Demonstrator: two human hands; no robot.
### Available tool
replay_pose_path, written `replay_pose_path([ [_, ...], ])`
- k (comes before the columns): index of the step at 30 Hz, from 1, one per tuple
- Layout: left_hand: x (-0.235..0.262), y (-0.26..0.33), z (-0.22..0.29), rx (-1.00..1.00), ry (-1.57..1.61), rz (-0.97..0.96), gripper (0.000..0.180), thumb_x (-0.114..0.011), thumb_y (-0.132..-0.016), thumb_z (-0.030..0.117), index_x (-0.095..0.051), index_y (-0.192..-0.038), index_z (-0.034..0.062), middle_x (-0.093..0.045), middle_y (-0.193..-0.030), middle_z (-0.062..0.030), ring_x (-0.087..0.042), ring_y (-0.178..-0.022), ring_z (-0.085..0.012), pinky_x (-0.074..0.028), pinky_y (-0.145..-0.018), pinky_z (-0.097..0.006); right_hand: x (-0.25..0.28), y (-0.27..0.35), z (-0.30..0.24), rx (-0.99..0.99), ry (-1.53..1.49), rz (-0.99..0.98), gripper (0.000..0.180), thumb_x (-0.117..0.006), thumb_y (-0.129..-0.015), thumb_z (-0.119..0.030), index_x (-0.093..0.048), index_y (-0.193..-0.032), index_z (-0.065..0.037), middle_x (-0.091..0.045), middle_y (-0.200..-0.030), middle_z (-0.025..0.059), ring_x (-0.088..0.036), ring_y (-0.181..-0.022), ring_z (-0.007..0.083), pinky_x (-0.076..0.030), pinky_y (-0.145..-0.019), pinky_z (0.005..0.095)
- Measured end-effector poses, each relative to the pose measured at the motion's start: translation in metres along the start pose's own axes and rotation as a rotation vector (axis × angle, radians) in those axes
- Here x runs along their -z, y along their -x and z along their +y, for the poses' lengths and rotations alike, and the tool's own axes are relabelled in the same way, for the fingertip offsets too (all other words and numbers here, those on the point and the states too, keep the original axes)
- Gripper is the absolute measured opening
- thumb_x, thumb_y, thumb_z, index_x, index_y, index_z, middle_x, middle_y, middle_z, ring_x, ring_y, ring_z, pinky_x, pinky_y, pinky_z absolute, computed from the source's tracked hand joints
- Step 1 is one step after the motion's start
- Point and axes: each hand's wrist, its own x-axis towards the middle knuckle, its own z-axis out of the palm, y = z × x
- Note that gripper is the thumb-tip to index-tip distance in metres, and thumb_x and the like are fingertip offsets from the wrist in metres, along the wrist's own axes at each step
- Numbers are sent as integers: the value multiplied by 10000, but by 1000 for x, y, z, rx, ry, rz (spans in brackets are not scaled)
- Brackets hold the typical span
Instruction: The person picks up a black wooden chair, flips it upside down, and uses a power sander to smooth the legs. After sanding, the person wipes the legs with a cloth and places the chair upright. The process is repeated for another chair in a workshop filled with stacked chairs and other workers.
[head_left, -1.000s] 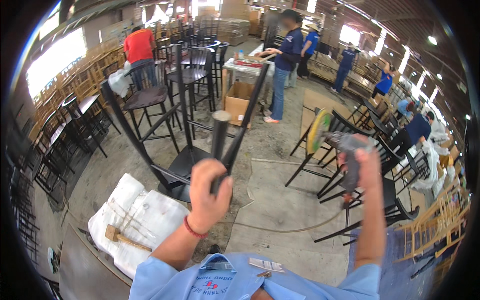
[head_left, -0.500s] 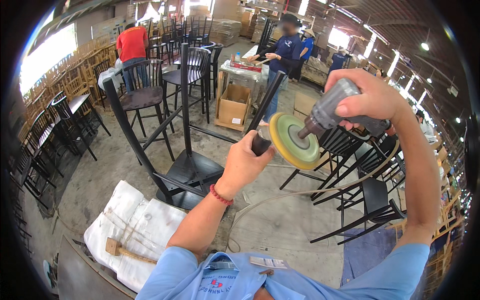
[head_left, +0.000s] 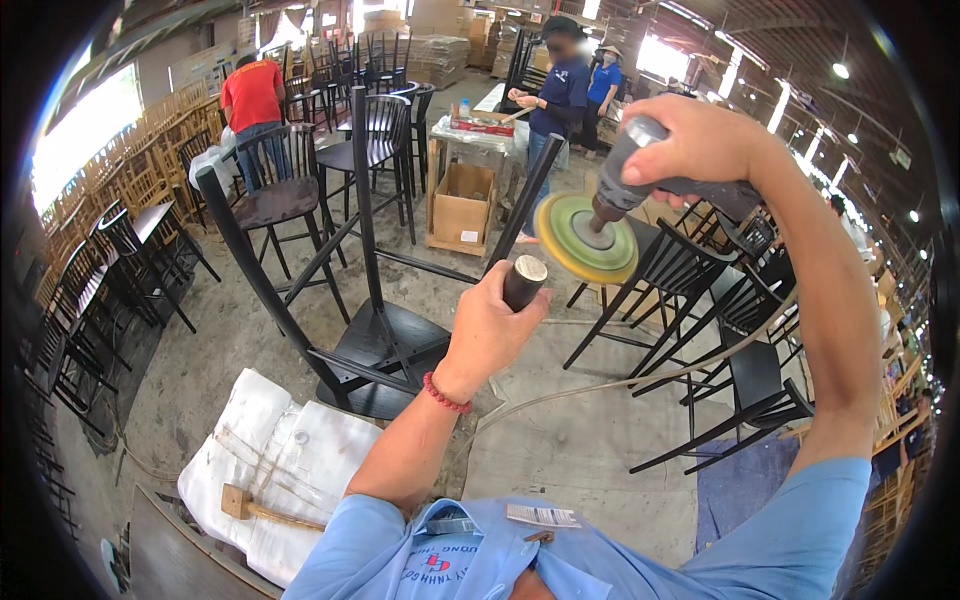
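Note:
My left hand [head_left: 492, 332] is wrapped around the top of a black wooden leg [head_left: 524, 284], whose end shows a pale, bare wood face. This leg seems to belong to a black stool [head_left: 385, 345] standing upside down on the floor, its other legs pointing up. Closed around the grip of a grey handheld power sander [head_left: 622, 172], my right hand [head_left: 690, 150] holds the tool up and to the right. The sander's round yellow-green disc [head_left: 590, 238] tilts just above and right of the leg's end, apart from it.
A thin hose [head_left: 640, 380] curves across the floor from the right. A wooden mallet [head_left: 240, 502] lies on a white padded bundle [head_left: 250, 425] at lower left. Black chairs [head_left: 755, 370] stand at right. A cardboard box [head_left: 463, 205] and several people are farther back.
The disc has lifted off the leg's end and moved up a little with my right hand. The bare end face is now in view. My left hand keeps its hold.

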Motion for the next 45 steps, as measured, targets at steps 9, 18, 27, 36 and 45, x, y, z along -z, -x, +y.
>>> replay_pose_path([
  [9,-1,0,-12,-94,61,20,280,-701,-824,192,-594,-984,-11,-655,-773,-116,-596,-665,-183,-487,-654,-313,-8,8,-8,74,-121,-127,440,-710,-760,-325,-532,-1011,-9,-615,-659,89,-605,-525,146,-496,-481,267],
  [18,2,1,1,46,-15,-27,300,-713,-821,132,-597,-1059,-9,-674,-889,-68,-602,-784,-122,-487,-746,-291,0,-1,-1,31,-96,24,423,-726,-753,-278,-541,-1020,-8,-613,-667,98,-592,-523,136,-467,-459,260],
  [27,5,3,1,22,-8,4,307,-735,-796,158,-583,-1009,-5,-650,-831,-100,-602,-725,-195,-487,-705,-329,-2,-13,-2,17,49,50,452,-673,-810,-374,-592,-1075,-17,-635,-725,101,-620,-566,158,-514,-503,288],
  [36,-21,34,-46,-937,44,-4,318,-670,-746,36,-579,-1051,14,-597,-1032,-155,-587,-991,-304,-468,-871,-431,39,1,121,-79,-316,252,447,-659,-787,-389,-539,-1036,-38,-629,-730,108,-615,-545,143,-473,-428,250],
  [45,-141,-50,-182,-76,-87,49,247,-688,-783,64,-598,-1010,25,-617,-960,-99,-617,-956,-230,-488,-801,-322,73,-112,238,-36,-274,187,496,-731,-735,-264,-514,-1108,-19,-614,-691,108,-604,-507,152,-467,-394,261],
])
